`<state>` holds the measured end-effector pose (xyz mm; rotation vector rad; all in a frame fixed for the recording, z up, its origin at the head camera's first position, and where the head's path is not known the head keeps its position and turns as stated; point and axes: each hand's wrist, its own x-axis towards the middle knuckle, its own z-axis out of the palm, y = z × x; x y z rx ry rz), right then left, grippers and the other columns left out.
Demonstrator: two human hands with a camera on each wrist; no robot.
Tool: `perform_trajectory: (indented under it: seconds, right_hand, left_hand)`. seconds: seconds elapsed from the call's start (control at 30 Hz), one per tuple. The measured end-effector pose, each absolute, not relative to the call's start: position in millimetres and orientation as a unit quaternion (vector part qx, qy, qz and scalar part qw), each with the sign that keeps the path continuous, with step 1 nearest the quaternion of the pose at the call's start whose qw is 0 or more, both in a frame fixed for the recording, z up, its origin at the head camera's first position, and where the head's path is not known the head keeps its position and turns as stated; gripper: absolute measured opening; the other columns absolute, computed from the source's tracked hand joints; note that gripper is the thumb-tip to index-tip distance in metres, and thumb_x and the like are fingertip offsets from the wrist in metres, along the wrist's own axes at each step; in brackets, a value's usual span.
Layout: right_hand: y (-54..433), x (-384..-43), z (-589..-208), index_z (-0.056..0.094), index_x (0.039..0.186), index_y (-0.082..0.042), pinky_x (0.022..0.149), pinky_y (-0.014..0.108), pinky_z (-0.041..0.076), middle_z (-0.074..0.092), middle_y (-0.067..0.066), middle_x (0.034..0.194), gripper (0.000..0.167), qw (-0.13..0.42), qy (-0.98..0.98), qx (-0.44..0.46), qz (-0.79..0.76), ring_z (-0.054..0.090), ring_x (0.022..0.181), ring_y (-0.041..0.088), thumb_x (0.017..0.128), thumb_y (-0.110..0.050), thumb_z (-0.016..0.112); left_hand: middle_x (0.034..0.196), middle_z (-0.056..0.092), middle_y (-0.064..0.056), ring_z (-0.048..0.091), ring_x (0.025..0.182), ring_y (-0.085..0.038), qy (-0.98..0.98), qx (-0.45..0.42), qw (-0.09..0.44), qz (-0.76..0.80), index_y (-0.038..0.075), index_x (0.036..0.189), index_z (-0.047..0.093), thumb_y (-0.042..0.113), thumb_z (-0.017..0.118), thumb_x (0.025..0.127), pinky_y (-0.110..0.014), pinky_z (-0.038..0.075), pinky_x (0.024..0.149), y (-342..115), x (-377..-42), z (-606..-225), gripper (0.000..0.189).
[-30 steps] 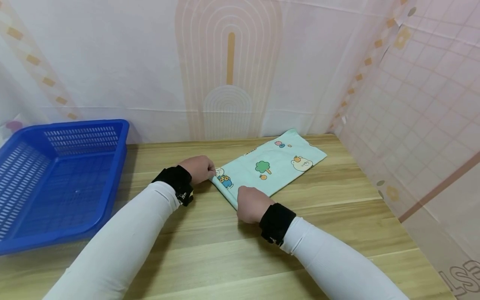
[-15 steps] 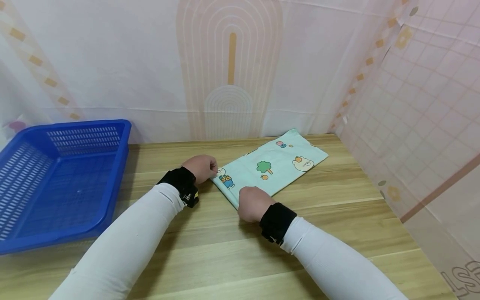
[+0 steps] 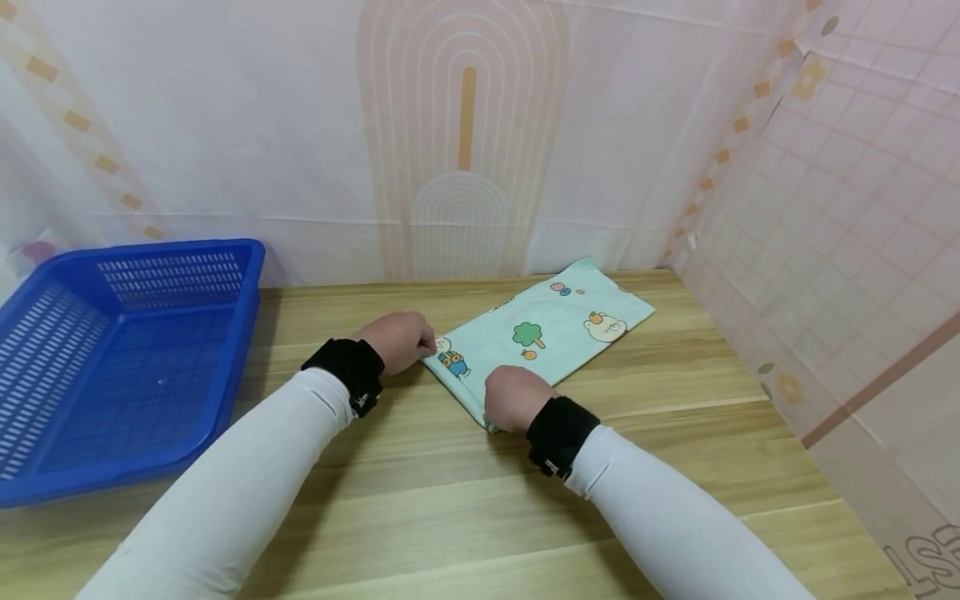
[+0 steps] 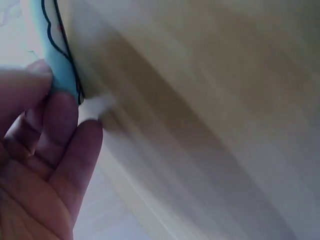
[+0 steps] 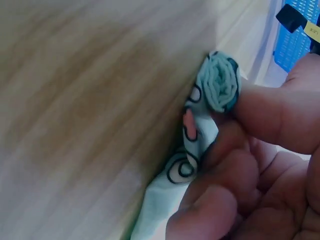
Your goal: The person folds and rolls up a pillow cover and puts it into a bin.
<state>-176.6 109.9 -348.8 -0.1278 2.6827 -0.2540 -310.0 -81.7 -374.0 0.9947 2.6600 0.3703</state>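
Observation:
A mint-green cloth [image 3: 558,321] printed with a tree, bears and fruit lies folded in a long strip, slanting up to the right on the table. Its near-left edge is rolled into a thin tube. At the roll's far end, my left hand [image 3: 397,340] pinches the cloth; the left wrist view shows thumb and forefinger on its corner [image 4: 63,75]. My right hand [image 3: 517,398] holds the near end of the roll. Spiral layers of the rolled end [image 5: 220,82] show beside the thumb in the right wrist view, with the other fingers curled below.
A blue plastic basket [image 3: 243,358] with slotted sides stands at the left of the wood-grain table [image 3: 420,517]. A patterned curtain [image 3: 315,150] hangs along the back edge, and another covers the right side.
My right hand has shifted slightly up and to the right, and the roll's near end now shows below it. My left hand stays at the far corner, and the cloth lies nearly unchanged.

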Motion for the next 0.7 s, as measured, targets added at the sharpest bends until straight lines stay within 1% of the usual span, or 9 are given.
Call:
perform_trajectory:
  seconds: [0.13, 0.2, 0.33, 0.47, 0.6, 0.7]
  right_hand:
    - [105, -171, -350, 0.063, 0.088, -0.006, 0.068, 0.028, 0.048, 0.058, 0.003, 0.079, 0.013, 0.201, 0.974, -0.043, -0.099, 0.053, 0.071, 0.018, 0.1, -0.008, 0.065]
    - [102, -168, -352, 0.063, 0.09, -0.006, 0.066, 0.029, 0.049, 0.059, 0.003, 0.078, 0.01, 0.18, 0.977, -0.044, -0.101, 0.053, 0.069, 0.017, 0.1, -0.006, 0.063]
    - [97, -160, -355, 0.066, 0.086, -0.008, 0.059, 0.03, 0.05, 0.06, 0.002, 0.071, 0.014, 0.141, 0.985, -0.059, -0.081, 0.052, 0.063, 0.016, 0.099, -0.007, 0.064]
    - [97, -153, -357, 0.065, 0.081, -0.009, 0.053, 0.029, 0.048, 0.058, 0.001, 0.068, 0.017, 0.12, 0.988, -0.079, -0.06, 0.05, 0.059, 0.015, 0.098, -0.009, 0.067]
    - [96, -146, -357, 0.065, 0.079, -0.009, 0.05, 0.029, 0.047, 0.058, 0.001, 0.066, 0.019, 0.093, 0.989, -0.11, -0.017, 0.05, 0.058, 0.014, 0.097, -0.011, 0.068]
    - [93, -142, -357, 0.068, 0.077, -0.009, 0.05, 0.03, 0.049, 0.059, 0.001, 0.066, 0.02, 0.072, 0.989, -0.13, 0.021, 0.053, 0.058, 0.014, 0.096, -0.013, 0.069]
  left_hand:
    - [0.107, 0.069, -0.005, 0.062, 0.093, -0.016, 0.908, 0.38, 0.132, 0.122, 0.009, 0.112, 0.082, -0.001, 0.067, 0.095, -0.034, 0.055, 0.09, -89, -313, -378, 0.024]
    - [0.103, 0.067, -0.004, 0.061, 0.09, -0.015, 0.905, 0.389, 0.125, 0.117, 0.009, 0.113, 0.082, -0.001, 0.071, 0.093, -0.033, 0.055, 0.088, -91, -314, -378, 0.025]
    - [0.101, 0.064, -0.002, 0.062, 0.089, -0.014, 0.907, 0.392, 0.112, 0.1, 0.013, 0.114, 0.082, 0.007, 0.078, 0.093, -0.033, 0.056, 0.088, -91, -311, -378, 0.022]
    - [0.104, 0.062, -0.002, 0.062, 0.09, -0.014, 0.913, 0.387, 0.104, 0.081, 0.016, 0.116, 0.082, 0.014, 0.078, 0.096, -0.035, 0.056, 0.09, -91, -307, -377, 0.021]
    - [0.106, 0.063, -0.003, 0.063, 0.091, -0.015, 0.913, 0.388, 0.098, 0.08, 0.016, 0.117, 0.082, 0.016, 0.077, 0.097, -0.035, 0.056, 0.09, -91, -304, -376, 0.021]
    - [0.107, 0.064, -0.003, 0.064, 0.093, -0.015, 0.911, 0.392, 0.093, 0.086, 0.015, 0.117, 0.082, 0.015, 0.077, 0.097, -0.034, 0.057, 0.089, -91, -304, -375, 0.02]
